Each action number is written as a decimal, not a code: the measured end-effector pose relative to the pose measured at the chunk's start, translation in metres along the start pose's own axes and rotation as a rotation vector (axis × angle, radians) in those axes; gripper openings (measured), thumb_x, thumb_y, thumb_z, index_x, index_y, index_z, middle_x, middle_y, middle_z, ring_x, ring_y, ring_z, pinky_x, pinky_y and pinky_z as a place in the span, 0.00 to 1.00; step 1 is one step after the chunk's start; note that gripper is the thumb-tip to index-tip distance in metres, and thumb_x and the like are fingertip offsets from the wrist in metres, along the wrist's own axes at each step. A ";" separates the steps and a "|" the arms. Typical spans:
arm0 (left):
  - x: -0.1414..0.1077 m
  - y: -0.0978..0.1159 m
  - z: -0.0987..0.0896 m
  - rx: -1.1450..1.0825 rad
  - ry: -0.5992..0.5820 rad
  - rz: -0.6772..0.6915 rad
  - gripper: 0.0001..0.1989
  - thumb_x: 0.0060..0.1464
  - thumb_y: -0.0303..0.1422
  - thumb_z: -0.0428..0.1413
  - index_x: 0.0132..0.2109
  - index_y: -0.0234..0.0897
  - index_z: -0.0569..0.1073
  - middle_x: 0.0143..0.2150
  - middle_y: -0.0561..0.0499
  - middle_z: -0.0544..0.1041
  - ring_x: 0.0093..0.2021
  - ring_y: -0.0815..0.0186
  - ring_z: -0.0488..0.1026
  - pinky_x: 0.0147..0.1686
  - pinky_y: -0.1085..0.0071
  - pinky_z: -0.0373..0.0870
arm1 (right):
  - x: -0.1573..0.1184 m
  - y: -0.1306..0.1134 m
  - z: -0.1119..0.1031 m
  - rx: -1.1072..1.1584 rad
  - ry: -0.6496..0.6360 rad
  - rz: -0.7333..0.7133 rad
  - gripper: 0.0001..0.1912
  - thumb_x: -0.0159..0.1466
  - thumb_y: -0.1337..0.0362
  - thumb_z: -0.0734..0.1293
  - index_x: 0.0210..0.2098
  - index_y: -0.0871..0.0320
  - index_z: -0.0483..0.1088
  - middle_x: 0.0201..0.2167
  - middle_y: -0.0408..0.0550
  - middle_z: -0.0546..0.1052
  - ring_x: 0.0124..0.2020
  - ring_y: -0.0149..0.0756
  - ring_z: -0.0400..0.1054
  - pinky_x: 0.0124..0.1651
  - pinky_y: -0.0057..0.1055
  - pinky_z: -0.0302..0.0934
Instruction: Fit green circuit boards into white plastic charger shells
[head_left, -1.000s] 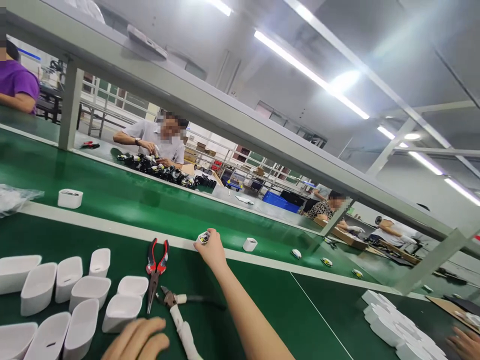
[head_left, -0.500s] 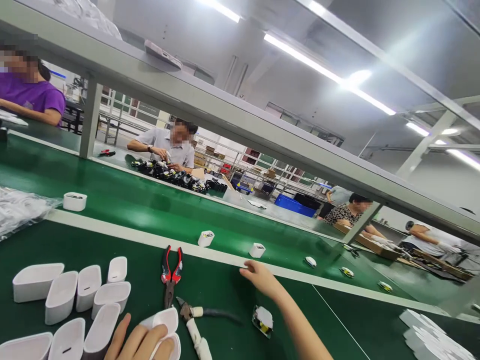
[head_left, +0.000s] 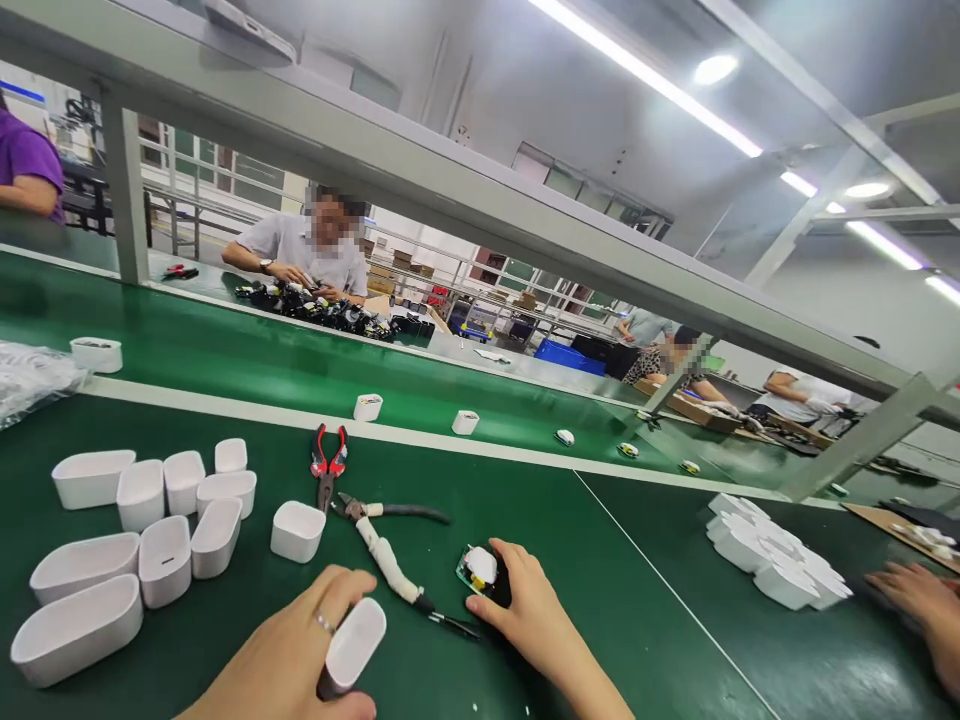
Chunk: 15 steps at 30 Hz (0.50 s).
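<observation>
My left hand (head_left: 292, 640) grips a white plastic oval case (head_left: 354, 645) near the bottom edge of the view, open end up. My right hand (head_left: 532, 620) closes over a small electronic module (head_left: 480, 568) with a white cap, a green board edge and a black part, partly hidden by my fingers. Between my hands lie pliers (head_left: 382, 555) with one white-wrapped handle. Red-handled pliers (head_left: 328, 462) rest above them. Several empty white cases (head_left: 90, 478) stand to the left on the green mat (head_left: 660, 640).
A green conveyor belt (head_left: 225, 370) beyond a pale rail carries small white cups (head_left: 367, 407) and modules. A stack of white trays (head_left: 772, 555) lies to the right, near a co-worker's hand (head_left: 911, 590). A plastic bag (head_left: 30, 375) sits at far left. Co-workers sit across the belt.
My right hand has come back from the belt edge and now covers the module on the mat. The view has tilted and shifted. My left hand still holds a white case.
</observation>
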<state>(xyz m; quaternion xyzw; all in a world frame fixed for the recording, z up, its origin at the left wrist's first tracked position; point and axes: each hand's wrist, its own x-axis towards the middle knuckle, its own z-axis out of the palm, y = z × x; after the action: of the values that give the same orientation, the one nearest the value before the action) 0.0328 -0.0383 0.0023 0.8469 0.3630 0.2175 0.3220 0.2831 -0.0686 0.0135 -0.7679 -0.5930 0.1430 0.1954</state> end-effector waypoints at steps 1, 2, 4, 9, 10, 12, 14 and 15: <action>0.001 -0.002 0.000 -0.109 -0.082 -0.090 0.24 0.37 0.28 0.53 0.45 0.41 0.61 0.37 0.51 0.67 0.31 0.66 0.66 0.28 0.75 0.61 | -0.004 0.001 0.002 0.021 0.021 0.014 0.24 0.45 0.61 0.65 0.42 0.61 0.63 0.43 0.54 0.65 0.45 0.43 0.57 0.48 0.38 0.49; 0.003 -0.003 0.000 -0.219 -0.156 -0.162 0.31 0.34 0.28 0.55 0.50 0.41 0.56 0.36 0.52 0.66 0.28 0.67 0.65 0.25 0.76 0.61 | -0.007 0.003 0.004 0.043 0.038 0.027 0.23 0.44 0.61 0.65 0.40 0.61 0.64 0.44 0.55 0.65 0.47 0.45 0.56 0.49 0.39 0.48; 0.006 -0.006 -0.002 -0.391 -0.259 -0.232 0.38 0.33 0.30 0.56 0.54 0.37 0.50 0.29 0.55 0.65 0.25 0.69 0.62 0.22 0.77 0.58 | -0.010 0.005 0.007 0.092 0.066 0.042 0.18 0.44 0.61 0.66 0.34 0.60 0.66 0.44 0.55 0.65 0.47 0.45 0.56 0.49 0.40 0.47; 0.008 0.004 -0.008 -0.345 -0.206 -0.240 0.21 0.30 0.29 0.57 0.38 0.35 0.66 0.26 0.56 0.63 0.29 0.66 0.62 0.28 0.74 0.57 | -0.015 0.000 0.006 0.253 0.130 0.040 0.13 0.47 0.63 0.63 0.33 0.57 0.62 0.36 0.49 0.71 0.41 0.40 0.63 0.46 0.38 0.53; 0.007 0.007 -0.009 -0.328 -0.169 -0.210 0.20 0.29 0.27 0.56 0.36 0.36 0.66 0.30 0.54 0.64 0.32 0.65 0.62 0.31 0.73 0.58 | -0.018 -0.004 0.006 0.282 0.132 0.032 0.13 0.48 0.63 0.62 0.34 0.56 0.60 0.35 0.48 0.72 0.39 0.38 0.64 0.45 0.37 0.54; 0.006 0.009 -0.009 -0.368 -0.128 -0.123 0.20 0.29 0.24 0.54 0.36 0.38 0.65 0.38 0.53 0.64 0.37 0.64 0.61 0.36 0.72 0.58 | -0.026 -0.012 0.009 0.412 0.146 0.000 0.14 0.49 0.61 0.61 0.36 0.56 0.59 0.35 0.49 0.72 0.38 0.36 0.66 0.44 0.34 0.57; 0.005 0.006 -0.008 -0.510 -0.177 -0.089 0.23 0.32 0.24 0.51 0.41 0.40 0.63 0.42 0.52 0.64 0.37 0.65 0.62 0.36 0.72 0.58 | -0.038 -0.023 0.017 0.684 0.198 -0.034 0.17 0.48 0.59 0.63 0.37 0.56 0.59 0.35 0.50 0.72 0.37 0.36 0.67 0.42 0.33 0.59; 0.005 0.003 -0.006 -0.606 -0.211 -0.092 0.25 0.33 0.25 0.50 0.44 0.40 0.60 0.42 0.51 0.64 0.36 0.66 0.62 0.35 0.72 0.59 | -0.045 -0.028 0.022 0.851 0.237 -0.041 0.19 0.47 0.58 0.65 0.37 0.56 0.60 0.36 0.51 0.72 0.37 0.37 0.67 0.41 0.33 0.60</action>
<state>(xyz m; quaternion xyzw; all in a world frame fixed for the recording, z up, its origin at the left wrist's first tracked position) 0.0337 -0.0336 0.0095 0.7131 0.2844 0.2118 0.6048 0.2377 -0.1034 0.0068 -0.6183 -0.4701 0.2812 0.5636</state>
